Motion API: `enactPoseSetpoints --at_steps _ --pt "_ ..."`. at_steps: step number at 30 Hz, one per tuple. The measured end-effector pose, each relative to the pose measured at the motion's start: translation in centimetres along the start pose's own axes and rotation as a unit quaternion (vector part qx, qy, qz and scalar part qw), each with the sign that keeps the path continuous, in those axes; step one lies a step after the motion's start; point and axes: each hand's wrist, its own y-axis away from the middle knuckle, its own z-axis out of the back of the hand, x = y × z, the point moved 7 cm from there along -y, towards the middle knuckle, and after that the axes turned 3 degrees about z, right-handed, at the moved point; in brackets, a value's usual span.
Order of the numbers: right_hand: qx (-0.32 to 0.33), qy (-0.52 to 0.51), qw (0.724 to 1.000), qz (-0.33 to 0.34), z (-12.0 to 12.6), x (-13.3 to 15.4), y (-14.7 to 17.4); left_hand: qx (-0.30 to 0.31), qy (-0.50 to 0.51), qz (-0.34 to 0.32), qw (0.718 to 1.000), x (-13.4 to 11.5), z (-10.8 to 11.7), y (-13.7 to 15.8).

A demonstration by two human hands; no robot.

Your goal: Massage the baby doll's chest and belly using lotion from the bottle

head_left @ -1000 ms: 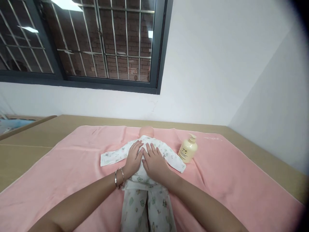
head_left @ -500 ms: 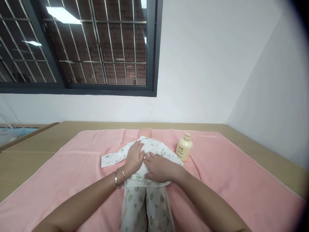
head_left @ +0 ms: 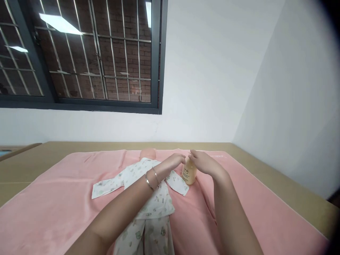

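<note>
A doll lies on the pink blanket (head_left: 74, 212), dressed in a white patterned top (head_left: 134, 172) and matching trousers (head_left: 158, 235); its rounded head (head_left: 148, 153) shows at the far end. My left hand (head_left: 174, 162) is above the doll's sleeve, palm down, fingers loosely stretched towards a pale yellow pump bottle (head_left: 189, 174). Over the bottle's top is my right hand (head_left: 204, 163), fingers extended and slightly bent. It hides the pump head, so whether it touches or presses it is unclear. Nothing shows in my left hand.
The blanket covers a tan table (head_left: 53, 157) with a white wall (head_left: 202, 88) behind it. A barred window (head_left: 111, 53) is at the upper left. Another wall (head_left: 300, 106) borders the right side. A raised wooden edge (head_left: 23, 150) runs along the far left.
Both hands have left the doll's chest and moved right to the pump bottle. The view has shifted right and slightly up. The bottle still stands beside the doll's sleeve.
</note>
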Motion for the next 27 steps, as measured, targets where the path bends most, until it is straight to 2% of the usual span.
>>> enactPoseSetpoints --at_steps 2,5,8,11,15,22,27 --pt "0.01 0.027 1.0 -0.011 -0.5 0.1 -0.6 -0.013 0.032 0.002 0.999 0.0 -0.6 -2.9" --pt "-0.002 0.077 0.997 -0.017 -0.7 0.7 -0.9 0.008 0.098 0.013 0.995 0.2 -1.8 -5.5" --pt "-0.026 0.132 0.991 -0.022 -0.8 1.5 -1.1 0.049 0.157 0.045 0.985 0.8 -2.8 -6.6" --pt "-0.043 0.166 0.985 -0.027 -1.0 2.0 -1.2 0.065 0.194 0.059 0.977 1.2 -2.6 -6.6" --pt "-0.066 0.193 0.978 -0.045 -1.0 2.1 -1.4 0.076 0.214 0.071 0.971 1.7 -0.7 -4.3" --pt "-0.099 0.197 0.97 -0.097 -0.2 1.1 -1.8 0.087 0.244 0.139 0.956 2.5 5.2 2.7" --pt "-0.098 0.236 0.96 -0.115 -1.3 1.6 -2.8 0.062 0.263 0.174 0.947 3.1 8.5 4.9"
